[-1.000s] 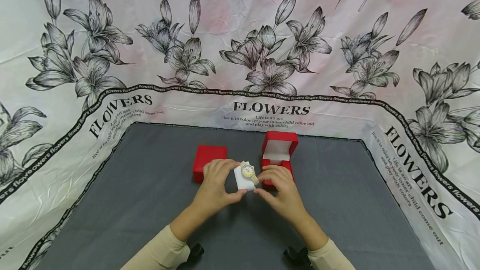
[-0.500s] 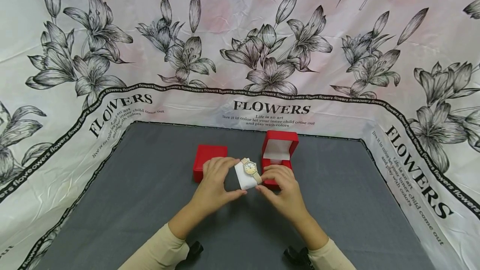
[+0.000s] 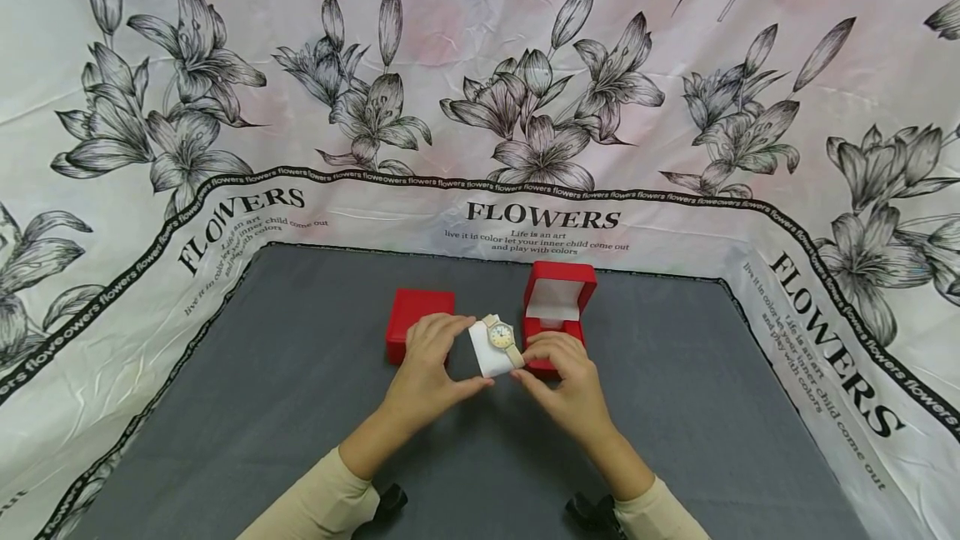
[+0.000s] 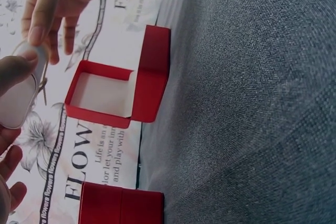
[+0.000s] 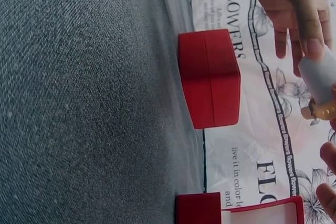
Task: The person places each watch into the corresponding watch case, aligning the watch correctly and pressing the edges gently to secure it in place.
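The floral cloth carries the word "FLOWERS" in large black capitals on its white border: at the far left, in the far middle and down the right side. Beside each of these stand smaller lines; in the far middle they read "Life is an art", "live it in color let your inner child come out" and "and play with colors". Along the black band the small white word "flowers" repeats many times. The marks on the dial of the watch are too small to read.
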